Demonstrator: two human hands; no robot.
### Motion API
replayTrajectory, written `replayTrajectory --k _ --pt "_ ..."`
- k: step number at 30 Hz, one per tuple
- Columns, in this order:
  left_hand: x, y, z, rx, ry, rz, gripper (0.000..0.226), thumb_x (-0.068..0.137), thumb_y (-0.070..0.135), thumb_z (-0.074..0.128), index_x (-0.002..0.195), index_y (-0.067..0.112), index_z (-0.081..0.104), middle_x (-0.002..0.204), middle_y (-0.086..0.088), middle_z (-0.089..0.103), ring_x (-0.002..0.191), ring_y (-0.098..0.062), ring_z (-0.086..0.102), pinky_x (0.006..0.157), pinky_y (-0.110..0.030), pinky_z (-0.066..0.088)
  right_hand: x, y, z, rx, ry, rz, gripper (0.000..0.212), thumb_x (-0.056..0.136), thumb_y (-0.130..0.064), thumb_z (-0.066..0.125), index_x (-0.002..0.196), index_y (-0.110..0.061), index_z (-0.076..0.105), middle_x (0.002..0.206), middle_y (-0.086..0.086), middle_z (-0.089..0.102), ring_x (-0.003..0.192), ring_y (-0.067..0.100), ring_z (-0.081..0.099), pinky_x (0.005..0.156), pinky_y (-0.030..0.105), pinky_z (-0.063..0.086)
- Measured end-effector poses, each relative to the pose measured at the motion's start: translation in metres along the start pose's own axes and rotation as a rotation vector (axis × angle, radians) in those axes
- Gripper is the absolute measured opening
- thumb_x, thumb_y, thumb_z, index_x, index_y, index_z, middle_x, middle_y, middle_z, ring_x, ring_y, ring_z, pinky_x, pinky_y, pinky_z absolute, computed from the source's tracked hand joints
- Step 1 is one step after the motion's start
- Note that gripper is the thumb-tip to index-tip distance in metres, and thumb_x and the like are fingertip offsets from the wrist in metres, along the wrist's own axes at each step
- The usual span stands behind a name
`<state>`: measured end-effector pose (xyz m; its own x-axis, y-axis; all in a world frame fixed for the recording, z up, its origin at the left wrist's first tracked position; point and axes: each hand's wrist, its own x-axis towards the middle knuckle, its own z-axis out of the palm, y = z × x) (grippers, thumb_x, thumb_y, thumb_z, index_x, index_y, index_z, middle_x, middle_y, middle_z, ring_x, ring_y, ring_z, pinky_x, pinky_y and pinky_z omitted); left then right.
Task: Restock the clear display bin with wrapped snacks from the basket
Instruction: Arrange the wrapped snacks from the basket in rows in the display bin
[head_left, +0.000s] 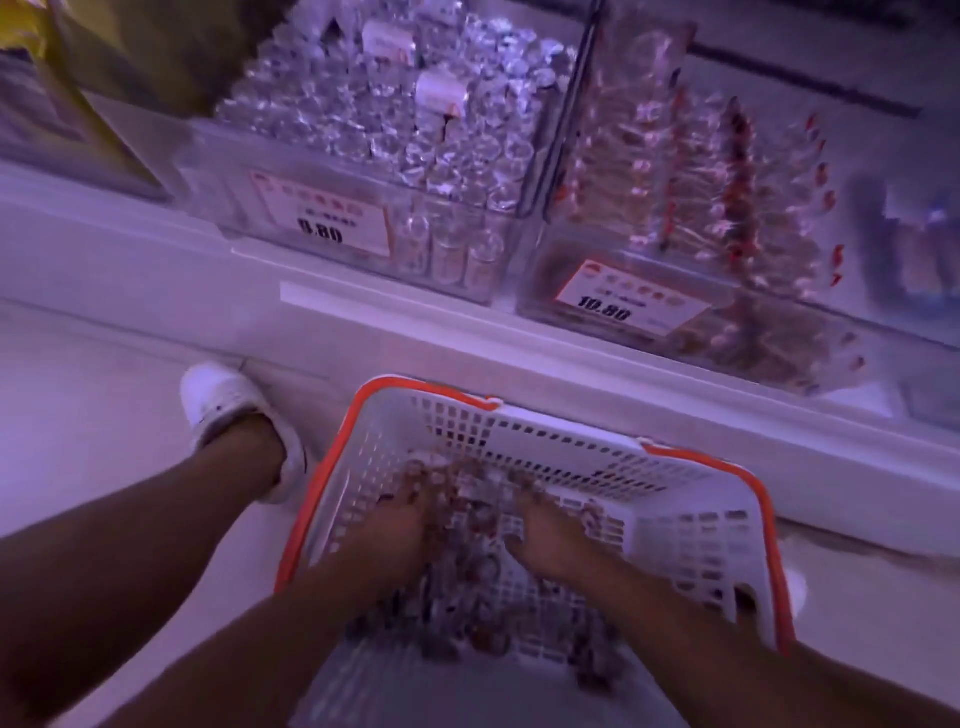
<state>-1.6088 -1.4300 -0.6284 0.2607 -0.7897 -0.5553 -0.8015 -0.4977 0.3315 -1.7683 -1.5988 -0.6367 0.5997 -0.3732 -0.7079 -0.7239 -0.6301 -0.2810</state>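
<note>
A white basket (691, 525) with an orange rim stands on the floor below the shelf. Small wrapped snacks (472, 587) lie in a loose pile on its bottom. Both hands are down inside it. My left hand (395, 530) lies on the left side of the pile, fingers spread into the snacks. My right hand (556, 540) rests on the right side, fingers curled among them. Blur hides whether either hand has closed on a snack. On the shelf above stands a clear display bin (332, 260) heaped with shiny wrapped snacks, with a 0.80 price tag on its front.
A second clear bin (571, 312) with red-marked packets and a 10.80 tag stands right of the first. The white shelf ledge (156, 260) runs across the view above the basket. My left foot in a white shoe (228, 405) stands left of the basket on the pale floor.
</note>
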Motion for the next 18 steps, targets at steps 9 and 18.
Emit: replayTrajectory --k 9,18 --pt "0.084 -0.004 0.041 -0.365 0.146 -0.348 0.05 0.1 0.032 0.037 0.144 0.006 0.041 0.141 -0.022 0.049 0.132 -0.036 0.044 0.111 -0.037 0.028 0.056 -0.008 0.055 -0.236 0.053 -0.171 0.109 0.076 -0.04 0.068 0.157 -0.017 0.0 0.161 0.015 0.009 0.147 0.039 0.014 0.117 0.049 0.026" --pt "0.101 -0.002 0.049 -0.113 0.042 -0.523 0.04 0.095 0.012 0.037 0.135 0.008 0.04 0.141 -0.02 0.043 0.13 -0.033 0.045 0.109 -0.039 0.038 0.063 -0.018 0.048 -0.516 0.381 -0.229 0.064 0.07 -0.016 0.065 0.133 -0.003 0.06 0.106 0.014 0.071 0.088 0.028 0.071 0.076 0.034 0.059"
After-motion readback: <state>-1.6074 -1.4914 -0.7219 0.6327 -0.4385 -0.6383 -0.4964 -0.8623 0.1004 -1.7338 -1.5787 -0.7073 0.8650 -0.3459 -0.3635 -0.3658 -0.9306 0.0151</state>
